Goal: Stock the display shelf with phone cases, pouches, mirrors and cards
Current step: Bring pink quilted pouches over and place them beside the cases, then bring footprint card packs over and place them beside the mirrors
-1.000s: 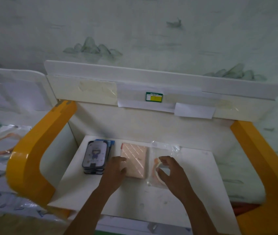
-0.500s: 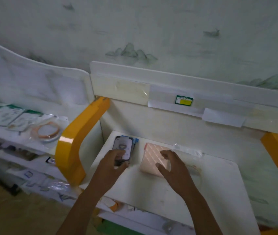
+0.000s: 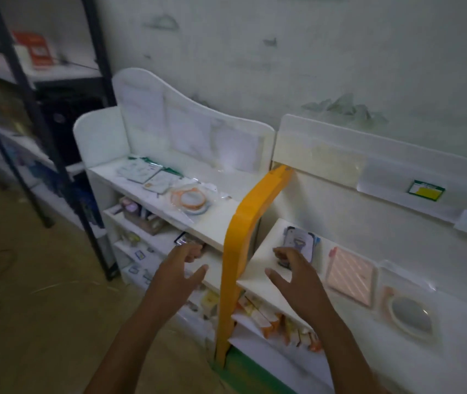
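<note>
Both hands have come off the stock — left hand and right hand hover spread, holding nothing. Phone cases lie just beyond the right fingertips, pouch and mirror rightward, laid flat to face shoppers.

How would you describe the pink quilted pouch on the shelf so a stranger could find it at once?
Start at the curved yellow side support and move right along the white shelf top. The pink quilted pouch lies flat, between the stack of phone cases and the bagged round mirror. It alone is square, with a diagonal stitched grid.
</note>
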Demonstrator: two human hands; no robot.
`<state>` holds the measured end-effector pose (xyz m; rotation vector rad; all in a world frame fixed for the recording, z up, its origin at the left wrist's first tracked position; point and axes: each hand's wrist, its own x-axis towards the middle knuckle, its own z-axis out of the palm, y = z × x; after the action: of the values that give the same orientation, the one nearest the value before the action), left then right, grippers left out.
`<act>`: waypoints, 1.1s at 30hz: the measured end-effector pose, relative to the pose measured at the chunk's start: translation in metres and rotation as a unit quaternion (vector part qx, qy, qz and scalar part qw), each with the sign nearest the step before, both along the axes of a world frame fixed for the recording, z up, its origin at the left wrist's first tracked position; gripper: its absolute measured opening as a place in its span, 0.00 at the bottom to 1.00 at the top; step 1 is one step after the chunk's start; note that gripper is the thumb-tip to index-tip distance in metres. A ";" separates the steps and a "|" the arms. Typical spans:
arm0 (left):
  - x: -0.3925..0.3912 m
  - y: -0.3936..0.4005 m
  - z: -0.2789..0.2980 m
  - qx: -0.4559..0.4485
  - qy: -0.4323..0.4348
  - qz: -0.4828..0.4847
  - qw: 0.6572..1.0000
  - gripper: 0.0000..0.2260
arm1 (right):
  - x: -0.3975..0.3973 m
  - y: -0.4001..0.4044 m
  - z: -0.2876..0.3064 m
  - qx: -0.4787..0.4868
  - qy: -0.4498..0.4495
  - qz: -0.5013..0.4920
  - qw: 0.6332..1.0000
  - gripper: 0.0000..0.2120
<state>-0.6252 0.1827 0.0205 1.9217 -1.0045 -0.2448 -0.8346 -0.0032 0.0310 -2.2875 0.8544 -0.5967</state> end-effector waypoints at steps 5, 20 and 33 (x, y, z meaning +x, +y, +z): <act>0.041 0.081 0.001 -0.001 0.008 0.060 0.998 0.16 | 0.063 0.048 0.008 -0.021 -0.007 0.061 0.998 0.22; 0.158 0.146 -0.003 -0.004 0.015 0.204 0.979 0.15 | 0.245 0.079 -0.002 0.041 -0.013 0.194 0.980 0.20; 0.295 0.068 0.011 0.006 0.015 0.227 0.974 0.15 | 0.411 0.005 -0.007 0.077 -0.032 0.209 0.974 0.21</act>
<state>-0.3303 0.2512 0.0314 2.0915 -0.5200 -0.0155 -0.4236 0.0014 0.0235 -2.2004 0.3546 -0.3966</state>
